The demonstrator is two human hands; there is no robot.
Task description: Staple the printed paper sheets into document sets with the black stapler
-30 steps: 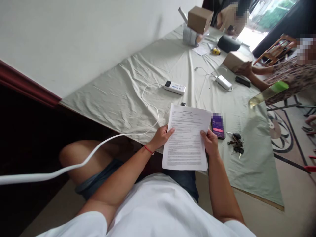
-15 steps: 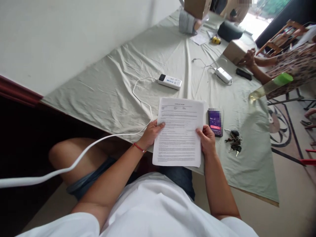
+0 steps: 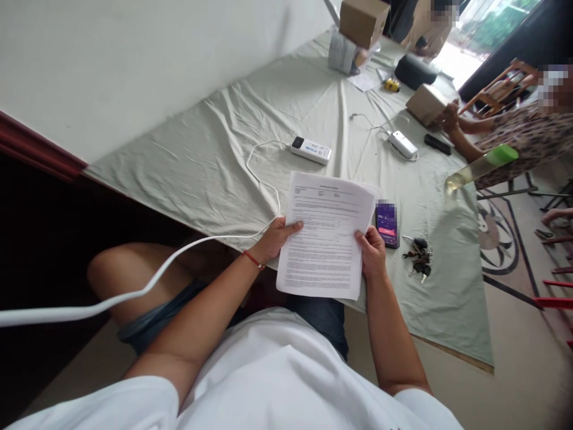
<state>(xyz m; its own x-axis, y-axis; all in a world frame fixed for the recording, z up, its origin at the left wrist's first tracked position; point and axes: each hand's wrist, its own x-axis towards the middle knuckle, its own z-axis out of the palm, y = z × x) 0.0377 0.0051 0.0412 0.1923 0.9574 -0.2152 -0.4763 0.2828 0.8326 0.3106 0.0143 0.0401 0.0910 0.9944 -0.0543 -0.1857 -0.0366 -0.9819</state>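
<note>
I hold a stack of printed paper sheets (image 3: 326, 233) in front of me, above the near edge of a table under a pale green cloth (image 3: 215, 155). My left hand (image 3: 273, 239) grips the sheets' left edge with the thumb on top. My right hand (image 3: 370, 254) pinches their right edge. A red band circles my left wrist. Just right of the sheets a phone (image 3: 387, 223) lies with its screen lit, and a bunch of keys (image 3: 416, 258) sits beside it.
A white power bank (image 3: 311, 150) with a white cable (image 3: 134, 292) lies beyond the sheets; a second one (image 3: 403, 144) farther right. Cardboard boxes (image 3: 362, 21), a black pouch (image 3: 414, 70) and a green-capped bottle (image 3: 481, 167) stand farther off. Another person's hand (image 3: 447, 119) rests on a box at right.
The view has shifted slightly; the sheets stay in both hands at nearly the same place. The person at right still has a hand on the box.
</note>
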